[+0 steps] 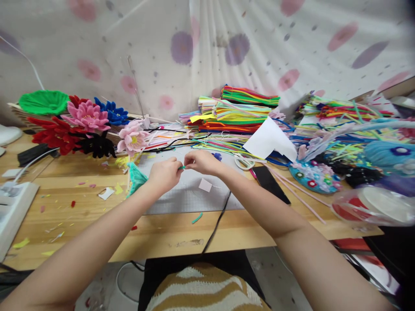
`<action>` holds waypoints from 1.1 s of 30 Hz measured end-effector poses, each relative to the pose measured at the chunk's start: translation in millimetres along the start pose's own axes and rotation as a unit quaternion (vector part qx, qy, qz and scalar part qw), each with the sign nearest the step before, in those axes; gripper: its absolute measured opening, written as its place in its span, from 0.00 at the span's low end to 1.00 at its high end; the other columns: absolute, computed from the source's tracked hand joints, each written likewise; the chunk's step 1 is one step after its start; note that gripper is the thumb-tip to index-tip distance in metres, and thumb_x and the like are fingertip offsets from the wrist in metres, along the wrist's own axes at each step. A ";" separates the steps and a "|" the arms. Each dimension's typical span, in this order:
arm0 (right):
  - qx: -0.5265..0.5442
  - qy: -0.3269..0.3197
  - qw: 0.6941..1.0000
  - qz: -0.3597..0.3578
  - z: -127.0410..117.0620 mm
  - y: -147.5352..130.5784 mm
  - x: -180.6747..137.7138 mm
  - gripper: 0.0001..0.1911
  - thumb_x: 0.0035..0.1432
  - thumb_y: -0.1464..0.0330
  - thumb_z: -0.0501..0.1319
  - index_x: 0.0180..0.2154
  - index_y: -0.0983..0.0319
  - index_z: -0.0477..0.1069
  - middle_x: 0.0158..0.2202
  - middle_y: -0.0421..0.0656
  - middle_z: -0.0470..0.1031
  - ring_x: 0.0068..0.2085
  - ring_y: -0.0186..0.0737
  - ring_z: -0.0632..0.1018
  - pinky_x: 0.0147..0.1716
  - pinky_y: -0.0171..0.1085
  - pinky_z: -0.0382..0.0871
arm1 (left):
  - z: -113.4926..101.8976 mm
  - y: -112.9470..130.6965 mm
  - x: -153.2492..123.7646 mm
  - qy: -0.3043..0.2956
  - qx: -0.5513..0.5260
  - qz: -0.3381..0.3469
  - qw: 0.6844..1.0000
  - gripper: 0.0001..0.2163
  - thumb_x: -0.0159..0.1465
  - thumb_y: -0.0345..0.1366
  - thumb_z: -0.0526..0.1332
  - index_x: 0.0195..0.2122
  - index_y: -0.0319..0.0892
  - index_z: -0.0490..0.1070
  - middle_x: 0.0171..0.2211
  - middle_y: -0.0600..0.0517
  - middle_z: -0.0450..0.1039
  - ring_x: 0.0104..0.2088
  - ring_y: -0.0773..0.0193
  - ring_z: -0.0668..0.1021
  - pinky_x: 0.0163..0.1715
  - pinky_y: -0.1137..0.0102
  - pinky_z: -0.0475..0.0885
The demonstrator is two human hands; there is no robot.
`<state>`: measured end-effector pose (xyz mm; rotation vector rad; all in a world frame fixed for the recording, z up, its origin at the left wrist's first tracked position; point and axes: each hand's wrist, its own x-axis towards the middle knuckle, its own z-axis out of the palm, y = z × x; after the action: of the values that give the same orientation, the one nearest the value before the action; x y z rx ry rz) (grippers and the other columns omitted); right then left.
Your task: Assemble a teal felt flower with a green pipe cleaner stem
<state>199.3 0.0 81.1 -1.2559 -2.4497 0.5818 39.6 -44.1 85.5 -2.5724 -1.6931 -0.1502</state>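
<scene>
Over the grey mat (pixel 194 203), my left hand (pixel 164 173) and my right hand (pixel 203 162) meet fingertip to fingertip. A small teal piece of pipe cleaner (pixel 183 167) shows between them, with both hands pinching it. Most of it is hidden by the fingers. Beside my left wrist, a larger teal fuzzy shape (pixel 136 178) sticks out; whether it joins the piece in my fingers I cannot tell. A white paper square (pixel 205 185) lies below my right hand, and a short teal offcut (pixel 197 217) rests near the table's front edge.
Fuzzy flowers, one of them pink (pixel 87 115), stand at the left back. Pipe cleaner bundles (pixel 240 114) are piled behind the mat. Scissors (pixel 244 162), a black phone (pixel 271 185) and a clear plastic container (pixel 376 205) lie to the right. A black cable (pixel 218 226) crosses the front edge.
</scene>
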 end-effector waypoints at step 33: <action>-0.193 0.197 0.928 -0.252 15.1 1.9 2.6 0.13 0.62 0.70 0.46 0.32 0.63 0.69 0.37 0.45 0.73 0.40 0.39 0.66 0.41 0.38 0.61 | 3.8 -14.3 10.6 -0.030 -0.436 -0.139 0.889 0.09 0.54 0.34 0.57 0.33 0.38 0.73 0.18 0.53 0.69 0.19 0.66 0.74 0.12 0.77 0.64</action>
<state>192.2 0.0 67.4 -0.7034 -2.4448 -0.2788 30.9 -28.3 82.9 -2.8233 -2.4281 -1.0884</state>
